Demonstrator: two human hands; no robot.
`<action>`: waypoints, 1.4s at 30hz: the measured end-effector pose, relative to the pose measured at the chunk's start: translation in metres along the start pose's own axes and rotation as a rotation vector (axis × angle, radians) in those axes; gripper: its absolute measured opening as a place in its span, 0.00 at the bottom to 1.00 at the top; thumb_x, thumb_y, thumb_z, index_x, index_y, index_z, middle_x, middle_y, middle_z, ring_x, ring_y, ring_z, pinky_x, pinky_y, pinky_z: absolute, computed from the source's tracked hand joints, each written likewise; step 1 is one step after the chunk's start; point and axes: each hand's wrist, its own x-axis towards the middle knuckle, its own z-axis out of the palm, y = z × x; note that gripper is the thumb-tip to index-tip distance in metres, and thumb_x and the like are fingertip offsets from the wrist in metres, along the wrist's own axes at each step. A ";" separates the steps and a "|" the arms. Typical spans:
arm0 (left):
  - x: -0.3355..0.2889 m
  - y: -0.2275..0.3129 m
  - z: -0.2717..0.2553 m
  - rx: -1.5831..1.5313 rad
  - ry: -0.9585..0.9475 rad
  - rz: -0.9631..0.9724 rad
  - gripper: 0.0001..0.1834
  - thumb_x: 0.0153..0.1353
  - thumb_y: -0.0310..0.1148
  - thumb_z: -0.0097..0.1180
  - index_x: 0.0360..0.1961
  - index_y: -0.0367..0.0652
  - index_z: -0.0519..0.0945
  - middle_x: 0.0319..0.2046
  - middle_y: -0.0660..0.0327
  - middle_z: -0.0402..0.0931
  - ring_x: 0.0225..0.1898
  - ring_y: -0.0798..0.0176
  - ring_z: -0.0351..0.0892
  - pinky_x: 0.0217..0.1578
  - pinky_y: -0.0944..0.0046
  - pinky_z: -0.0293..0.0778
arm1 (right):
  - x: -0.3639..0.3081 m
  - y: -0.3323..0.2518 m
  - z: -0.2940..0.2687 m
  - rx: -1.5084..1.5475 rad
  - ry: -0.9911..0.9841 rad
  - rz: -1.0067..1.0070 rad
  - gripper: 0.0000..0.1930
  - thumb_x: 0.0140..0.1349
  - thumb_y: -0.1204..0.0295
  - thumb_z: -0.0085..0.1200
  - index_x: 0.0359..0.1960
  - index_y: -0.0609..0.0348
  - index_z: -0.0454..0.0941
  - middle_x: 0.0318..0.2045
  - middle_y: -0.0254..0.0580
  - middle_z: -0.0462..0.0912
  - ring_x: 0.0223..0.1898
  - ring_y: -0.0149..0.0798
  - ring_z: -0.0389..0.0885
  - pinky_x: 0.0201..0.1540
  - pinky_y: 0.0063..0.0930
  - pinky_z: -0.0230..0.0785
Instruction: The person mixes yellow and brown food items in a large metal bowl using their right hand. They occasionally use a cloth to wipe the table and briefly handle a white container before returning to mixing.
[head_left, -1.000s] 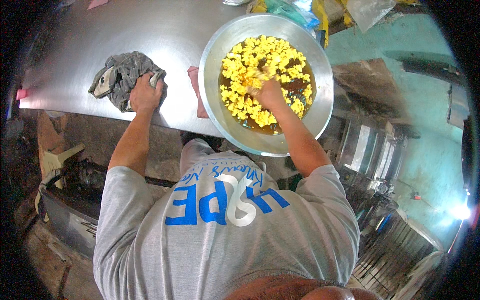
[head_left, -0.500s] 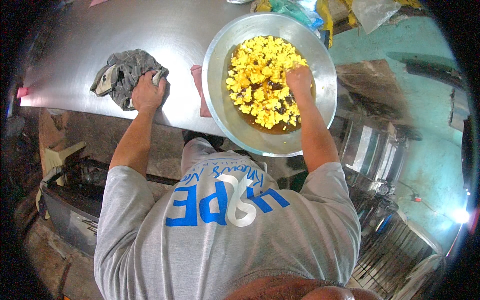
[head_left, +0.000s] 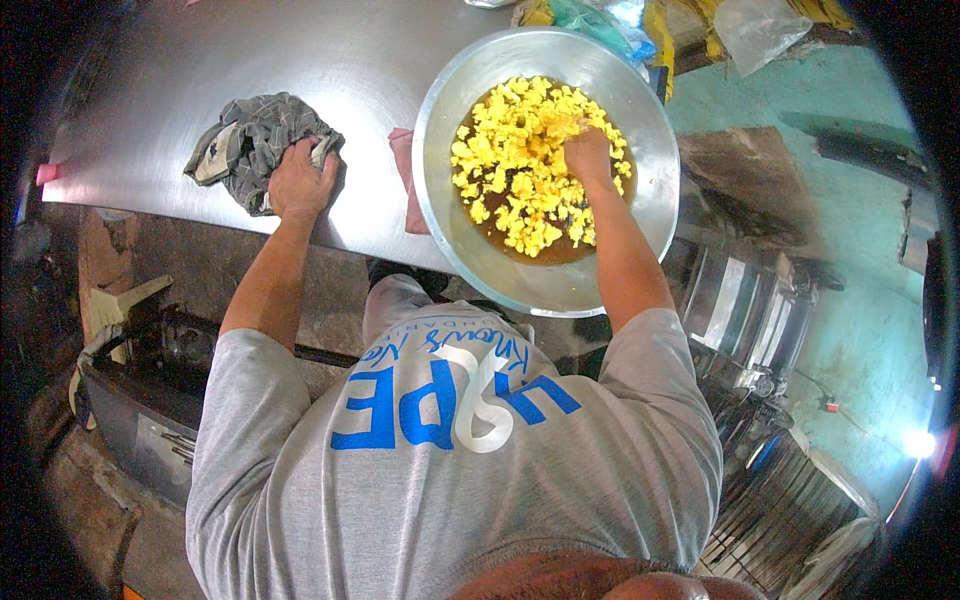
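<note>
A wide metal basin [head_left: 455,75] holds brown liquid with many lumpy yellow pieces [head_left: 540,190] afloat, looking like flowers or puffed bits; I cannot tell which. Over the right part of these pieces is my right hand [head_left: 588,155], its fingers curled and partly smeared; what they hold, if anything, is hidden. At the left, a crumpled dark grey checked cloth [head_left: 245,150] lies on a steel table [head_left: 370,65]. My left hand [head_left: 302,180] presses onto the cloth's right side, its fingers bent into the folds.
A pink cloth [head_left: 408,180] lies against the basin's left side, partly beneath it. Plastic bags [head_left: 600,25] are heaped behind the basin. A dark bin [head_left: 160,400] stands below the table at left. At right are metal equipment [head_left: 740,310] and a teal wall [head_left: 860,330].
My right hand has shifted slightly left within the basin, and the yellow pieces around it have moved. My left hand stays on the grey cloth. The view has shifted a little.
</note>
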 end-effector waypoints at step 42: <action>0.005 0.001 0.003 -0.003 -0.012 -0.033 0.21 0.50 0.49 0.52 0.44 0.52 0.74 0.41 0.57 0.74 0.42 0.51 0.74 0.43 0.55 0.69 | 0.029 -0.043 -0.012 -0.010 -0.016 -0.008 0.13 0.52 0.67 0.48 0.22 0.66 0.79 0.25 0.51 0.79 0.33 0.49 0.78 0.35 0.40 0.71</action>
